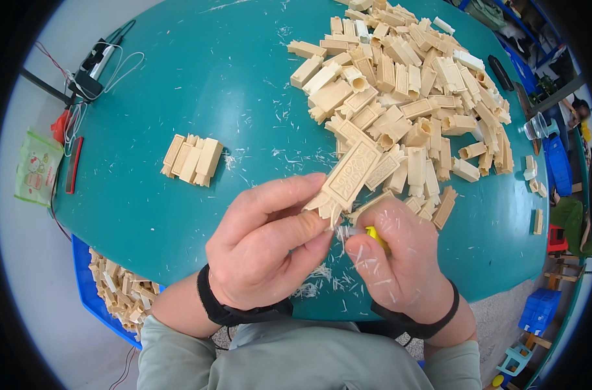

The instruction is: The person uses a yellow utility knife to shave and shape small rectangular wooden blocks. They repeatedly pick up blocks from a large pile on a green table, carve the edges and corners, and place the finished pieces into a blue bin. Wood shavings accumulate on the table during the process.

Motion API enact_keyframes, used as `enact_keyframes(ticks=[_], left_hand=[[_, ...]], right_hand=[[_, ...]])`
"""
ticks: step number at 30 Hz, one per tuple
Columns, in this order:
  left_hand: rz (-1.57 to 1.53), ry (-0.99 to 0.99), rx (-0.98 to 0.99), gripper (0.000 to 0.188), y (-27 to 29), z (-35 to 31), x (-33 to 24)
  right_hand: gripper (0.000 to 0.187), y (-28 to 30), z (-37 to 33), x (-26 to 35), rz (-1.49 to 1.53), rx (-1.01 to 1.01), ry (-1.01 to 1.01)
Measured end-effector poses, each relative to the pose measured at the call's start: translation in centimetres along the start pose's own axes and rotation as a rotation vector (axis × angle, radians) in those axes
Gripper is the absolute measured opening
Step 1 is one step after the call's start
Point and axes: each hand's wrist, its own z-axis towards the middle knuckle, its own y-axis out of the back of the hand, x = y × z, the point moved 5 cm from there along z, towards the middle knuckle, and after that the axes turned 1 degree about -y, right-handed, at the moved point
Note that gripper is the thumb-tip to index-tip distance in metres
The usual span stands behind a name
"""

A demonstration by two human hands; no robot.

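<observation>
My left hand (260, 244) is closed on the lower end of a beige moulded piece (352, 170), a rectangular tube with an embossed pattern and a flared, petal-like end. The piece tilts up and to the right over the table. My right hand (400, 250) is wrapped around a small yellow-handled trimming tool (376, 238). Its tip meets the flared end near my left fingertips; fingers and shavings partly hide it. Pale shavings cling to my right thumb and fingers. Below my hands, more shavings (319, 276) lie on the green table (198, 84).
A large heap of similar beige pieces (400, 84) covers the far right. Several pieces (192, 159) stand grouped at left. A blue bin (88, 286) of pieces sits below the left edge. Nearby are a power strip (96, 65), a red-and-black bar (75, 165) and a black pen-like object (501, 73).
</observation>
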Motion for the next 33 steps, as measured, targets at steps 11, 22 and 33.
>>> enact_keyframes(ticks=[11, 22, 33], left_hand=[[0.163, 0.014, -0.123, 0.024, 0.1, 0.3, -0.4], [-0.105, 0.132, -0.100, 0.022, 0.0, 0.4, 0.3], [-0.512, 0.331, -0.093, 0.015, -0.5, 0.2, 1.4]], right_hand=[[0.026, 0.3, 0.1, -0.1, -0.093, -0.062, -0.001], [0.024, 0.8, -0.2, -0.7, 0.154, 0.008, -0.138], [0.019, 1.3, -0.2, -2.1, 0.703, -0.215, -0.477]])
